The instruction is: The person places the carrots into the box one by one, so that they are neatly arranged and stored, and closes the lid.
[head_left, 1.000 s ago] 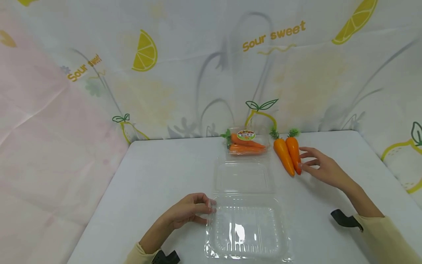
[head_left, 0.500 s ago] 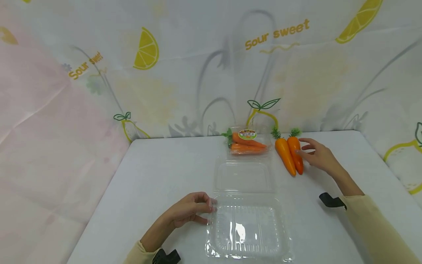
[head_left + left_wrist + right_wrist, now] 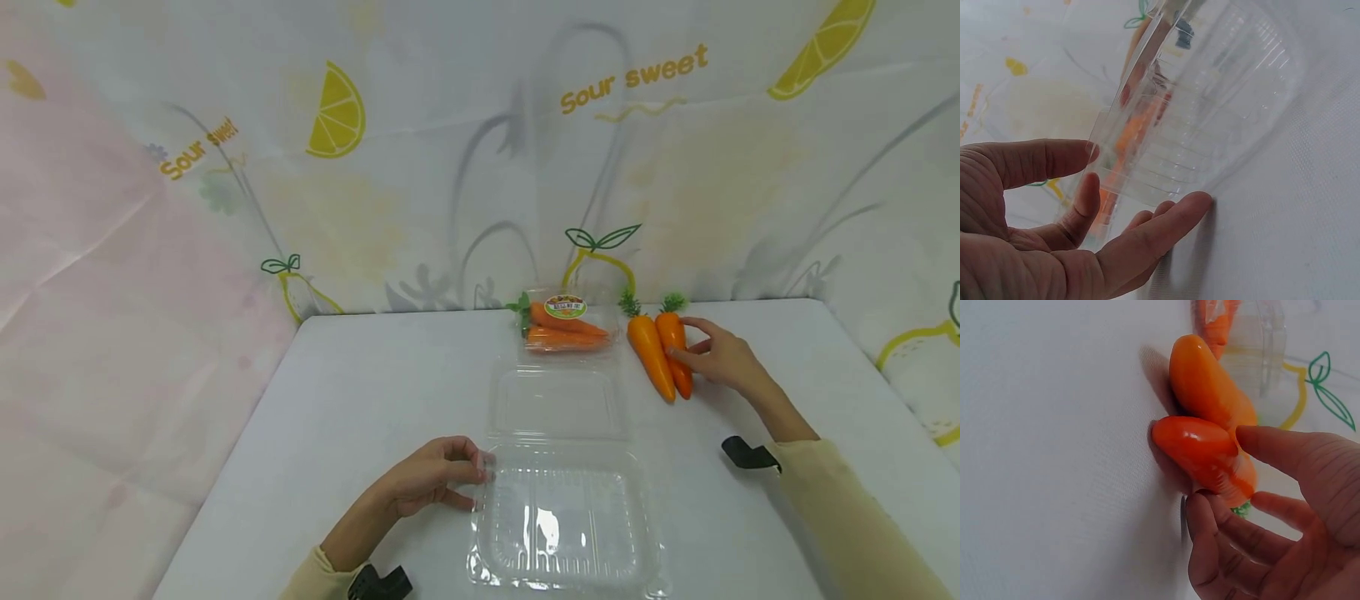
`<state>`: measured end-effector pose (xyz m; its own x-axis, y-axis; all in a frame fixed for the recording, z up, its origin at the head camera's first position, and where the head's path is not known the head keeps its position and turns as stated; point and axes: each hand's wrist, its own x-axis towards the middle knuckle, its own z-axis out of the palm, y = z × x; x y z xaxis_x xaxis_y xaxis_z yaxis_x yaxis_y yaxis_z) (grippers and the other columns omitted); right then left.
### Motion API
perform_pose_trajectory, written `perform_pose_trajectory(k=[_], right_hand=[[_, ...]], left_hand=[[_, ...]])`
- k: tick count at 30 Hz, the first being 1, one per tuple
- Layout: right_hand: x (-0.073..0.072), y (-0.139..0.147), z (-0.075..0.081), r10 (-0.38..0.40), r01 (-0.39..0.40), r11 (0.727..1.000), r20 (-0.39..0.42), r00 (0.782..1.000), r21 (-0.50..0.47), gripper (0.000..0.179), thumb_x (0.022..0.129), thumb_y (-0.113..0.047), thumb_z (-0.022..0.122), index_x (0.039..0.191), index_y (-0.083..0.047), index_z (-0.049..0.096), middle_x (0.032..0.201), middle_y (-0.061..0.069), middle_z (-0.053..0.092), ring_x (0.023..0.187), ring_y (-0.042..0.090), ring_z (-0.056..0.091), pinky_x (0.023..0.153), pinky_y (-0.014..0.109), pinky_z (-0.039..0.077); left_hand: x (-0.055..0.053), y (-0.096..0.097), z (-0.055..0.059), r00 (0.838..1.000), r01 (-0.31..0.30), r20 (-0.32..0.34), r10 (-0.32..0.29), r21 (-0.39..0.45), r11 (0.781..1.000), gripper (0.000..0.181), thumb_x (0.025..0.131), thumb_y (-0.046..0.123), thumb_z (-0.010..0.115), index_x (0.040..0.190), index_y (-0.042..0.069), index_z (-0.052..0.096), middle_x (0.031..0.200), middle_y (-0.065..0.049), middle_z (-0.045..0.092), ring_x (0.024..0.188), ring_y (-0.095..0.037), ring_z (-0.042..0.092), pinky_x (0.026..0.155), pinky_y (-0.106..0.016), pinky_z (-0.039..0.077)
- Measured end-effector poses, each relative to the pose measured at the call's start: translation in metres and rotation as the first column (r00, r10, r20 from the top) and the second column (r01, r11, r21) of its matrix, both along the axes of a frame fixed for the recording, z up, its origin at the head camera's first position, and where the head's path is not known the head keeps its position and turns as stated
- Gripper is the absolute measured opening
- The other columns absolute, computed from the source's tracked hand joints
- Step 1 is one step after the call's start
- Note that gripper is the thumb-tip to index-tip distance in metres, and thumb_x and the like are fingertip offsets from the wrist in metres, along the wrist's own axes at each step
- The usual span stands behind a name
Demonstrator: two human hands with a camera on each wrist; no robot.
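Observation:
At the left edge of an open clear plastic container (image 3: 558, 575), my left hand (image 3: 438, 477) holds the rim with bent fingers. In the left wrist view one fingertip (image 3: 1088, 152) lies at the rim, and another finger reaches low along the side wall. My right hand (image 3: 720, 354) grips the right-hand orange carrot (image 3: 677, 358), which lies on the table. The right wrist view has the thumb over this carrot (image 3: 1194, 444) and the other fingers at its far side. A second carrot (image 3: 648, 354) lies right against it, green top toward the back.
Behind the container's flat-lying lid (image 3: 555, 400) sits a closed clear pack (image 3: 566, 333) with carrots inside and an oval label. A lemon-print cloth (image 3: 465, 167) hangs along the back edge of the white table (image 3: 375, 375).
My right hand has moved left and taken hold of the right-hand carrot, its thumb now over it. The left hand stays at the container's edge. The head view has shifted slightly.

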<state>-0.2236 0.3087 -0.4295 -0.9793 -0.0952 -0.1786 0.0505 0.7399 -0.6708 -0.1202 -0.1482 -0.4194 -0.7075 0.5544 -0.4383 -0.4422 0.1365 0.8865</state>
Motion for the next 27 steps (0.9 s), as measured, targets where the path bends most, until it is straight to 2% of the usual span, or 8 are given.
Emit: perform_pose_trajectory(k=[5, 15, 27], right_hand=[[-0.0012, 0.0012, -0.0032, -0.008, 0.008, 1.000, -0.004, 1.000, 0.008, 0.082, 0.092, -0.046, 0.065, 0.148, 0.003, 0.030, 0.104, 0.027, 0.063, 0.075, 0.025, 0.060, 0.063, 0.032, 0.054], [0.0010, -0.0014, 0.0009, -0.032, 0.032, 0.999, -0.005, 0.999, 0.019, 0.079, 0.093, -0.040, 0.066, 0.149, 0.003, 0.031, 0.099, 0.024, 0.063, 0.072, 0.025, 0.058, 0.061, 0.031, 0.053], [0.0055, 0.0029, 0.0060, -0.028, 0.028, 1.000, -0.004, 1.000, 0.006, 0.079, 0.093, -0.042, 0.066, 0.148, 0.002, 0.032, 0.109, 0.031, 0.062, 0.076, 0.026, 0.061, 0.062, 0.032, 0.055]], left_hand=[[0.0009, 0.0007, -0.0003, 1.000, 0.001, -0.003, -0.001, -0.002, 1.000, 0.012, 0.090, 0.009, 0.065, 0.093, 0.005, 0.054, 0.131, -0.019, 0.051, 0.104, -0.024, 0.058, 0.078, -0.041, 0.059], [0.0011, 0.0013, -0.0001, 1.000, 0.004, 0.003, -0.004, 0.000, 1.000, 0.012, 0.090, 0.008, 0.065, 0.092, 0.005, 0.054, 0.131, -0.019, 0.052, 0.102, -0.023, 0.059, 0.076, -0.040, 0.059], [0.0007, 0.0005, 0.0011, 1.000, 0.001, 0.005, -0.001, -0.001, 1.000, 0.012, 0.089, 0.009, 0.065, 0.093, 0.004, 0.054, 0.129, -0.018, 0.052, 0.100, -0.021, 0.058, 0.074, -0.038, 0.060]])
